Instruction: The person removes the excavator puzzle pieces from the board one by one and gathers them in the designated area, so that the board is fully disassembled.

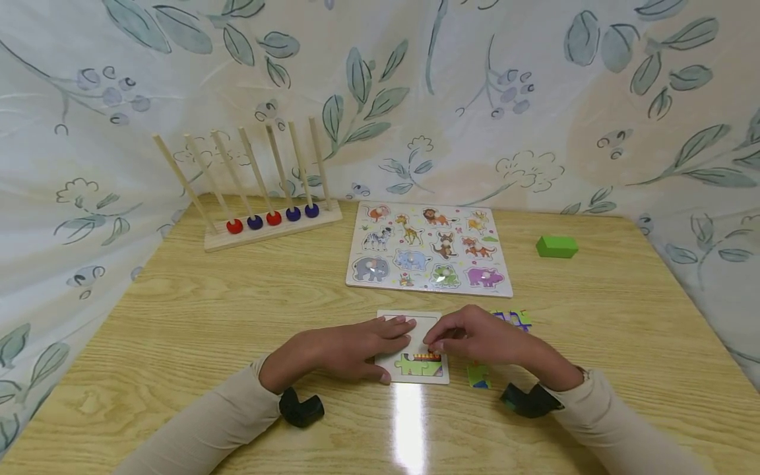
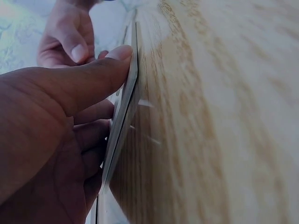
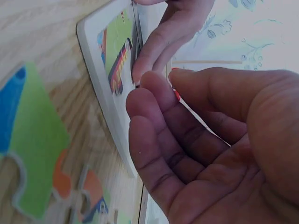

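Observation:
A small white-framed jigsaw board (image 1: 424, 324) lies on the table, its lower part filled with joined green pieces (image 1: 415, 367) and a red-and-yellow strip. My left hand (image 1: 356, 346) rests across the board's left side with fingers extended; its thumb (image 2: 100, 77) lies along the near edge. Over the board's right side, my right hand (image 1: 487, 336) pinches a small puzzle piece (image 3: 175, 89) between thumb and index finger. Only a red sliver of that piece shows in the right wrist view. Beside the board are loose puzzle pieces (image 1: 477, 375), partly under the right hand.
More loose pieces (image 1: 519, 320) lie beyond the right wrist. Behind the board is an animal peg puzzle (image 1: 427, 247). A wooden peg rack (image 1: 273, 227) with red and blue beads stands back left. A green block (image 1: 557, 247) sits back right, before the patterned cloth (image 1: 380, 99).

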Tool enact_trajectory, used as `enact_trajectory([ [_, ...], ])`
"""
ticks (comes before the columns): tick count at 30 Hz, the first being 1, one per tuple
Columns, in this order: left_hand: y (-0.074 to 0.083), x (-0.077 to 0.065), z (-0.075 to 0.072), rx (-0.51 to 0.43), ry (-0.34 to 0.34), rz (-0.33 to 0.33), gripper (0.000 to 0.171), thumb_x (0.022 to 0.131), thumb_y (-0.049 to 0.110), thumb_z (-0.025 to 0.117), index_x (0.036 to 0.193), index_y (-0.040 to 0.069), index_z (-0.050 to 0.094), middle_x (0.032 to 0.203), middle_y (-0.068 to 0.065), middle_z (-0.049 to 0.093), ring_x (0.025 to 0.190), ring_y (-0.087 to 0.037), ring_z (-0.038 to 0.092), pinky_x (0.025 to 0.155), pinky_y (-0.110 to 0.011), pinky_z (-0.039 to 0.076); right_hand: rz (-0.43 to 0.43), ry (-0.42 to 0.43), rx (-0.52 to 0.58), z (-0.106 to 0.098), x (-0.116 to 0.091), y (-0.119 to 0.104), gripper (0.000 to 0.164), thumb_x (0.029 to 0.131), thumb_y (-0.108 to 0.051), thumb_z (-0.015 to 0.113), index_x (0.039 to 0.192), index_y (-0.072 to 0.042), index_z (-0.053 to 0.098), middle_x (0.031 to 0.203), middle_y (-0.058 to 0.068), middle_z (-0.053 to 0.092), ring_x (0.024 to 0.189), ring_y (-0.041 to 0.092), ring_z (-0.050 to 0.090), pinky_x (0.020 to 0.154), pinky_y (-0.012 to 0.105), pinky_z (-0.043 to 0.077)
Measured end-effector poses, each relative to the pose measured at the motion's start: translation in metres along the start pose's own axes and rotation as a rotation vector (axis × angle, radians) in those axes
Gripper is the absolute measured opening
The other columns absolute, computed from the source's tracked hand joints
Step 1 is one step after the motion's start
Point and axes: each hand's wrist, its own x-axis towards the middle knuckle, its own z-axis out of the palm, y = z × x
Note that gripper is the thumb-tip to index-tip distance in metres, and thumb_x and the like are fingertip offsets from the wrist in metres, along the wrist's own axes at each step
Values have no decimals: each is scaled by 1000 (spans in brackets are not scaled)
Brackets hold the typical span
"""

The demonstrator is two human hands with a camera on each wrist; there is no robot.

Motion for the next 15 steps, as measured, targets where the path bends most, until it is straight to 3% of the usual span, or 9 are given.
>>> enact_trajectory([
  [15,-3,0,3,-6,12,5,70,97,36,59,153,6,29,162,0,8,147,-18,4,117,-35,14,5,-43,12,9,7,0,17,95,-5,61,108,-2,72,104,2,71,90,11,64,78,27,53],
])
